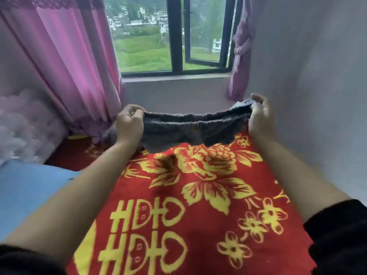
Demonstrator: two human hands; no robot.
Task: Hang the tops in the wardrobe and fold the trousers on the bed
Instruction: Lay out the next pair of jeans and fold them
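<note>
Gripping trousers waistband, left hand, right hand

Bare forearms stretched forward and apart, black sleeves at the elbows, left hand and right hand with fingers curled, each pinching one end of a dark grey gathered waistband.

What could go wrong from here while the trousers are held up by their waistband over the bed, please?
1. The trousers are held only at the ends of the stretched, gathered waistband, by the left hand and the right hand. If either grip slips, that end would likely spring back and drop.
2. The legs already bunch on the red blanket below, so lowering the trousers straight down may leave them creased or twisted for folding.
</note>
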